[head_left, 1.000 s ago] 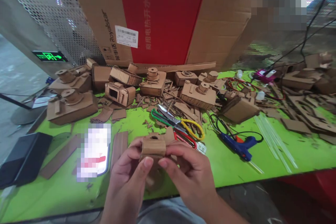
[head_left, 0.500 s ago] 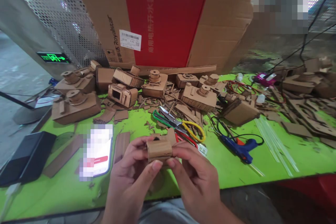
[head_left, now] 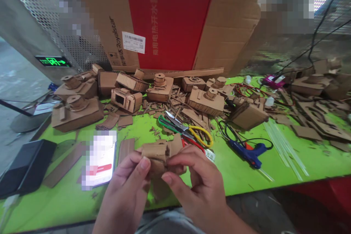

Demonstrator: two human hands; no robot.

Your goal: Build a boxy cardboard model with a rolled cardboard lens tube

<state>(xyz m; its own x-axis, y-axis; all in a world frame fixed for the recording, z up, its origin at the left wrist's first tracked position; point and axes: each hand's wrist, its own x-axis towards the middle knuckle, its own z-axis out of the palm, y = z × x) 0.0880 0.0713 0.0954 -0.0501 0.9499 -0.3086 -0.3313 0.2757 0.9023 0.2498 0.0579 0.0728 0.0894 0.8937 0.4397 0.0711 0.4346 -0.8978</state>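
Note:
Just above the table's near edge I hold a small folded cardboard model (head_left: 154, 150) with a rounded front and a flap standing up on its right side. My left hand (head_left: 128, 179) pinches its left end, the thumb across the near face and the other fingers hidden behind. My right hand (head_left: 200, 179) is curled at the right end. Its index fingertip touches the near side, and its thumb lies just below, apart from the cardboard. Right behind the model lie scissors (head_left: 201, 136) with yellow handles, a green utility knife (head_left: 168, 124) and a red-handled tool (head_left: 194, 144).
Several cardboard cameras (head_left: 207, 100) stand along the back among scraps. To the right are a blue glue gun (head_left: 251, 153) with its cable and clear glue sticks (head_left: 285, 150). A lit phone (head_left: 102, 161) and a black box (head_left: 27, 164) lie left. A large carton (head_left: 233, 18) stands behind.
The cardboard model has turned and shifted slightly left in my hands. My right thumb has come away from its near face, while my left hand keeps its grip.

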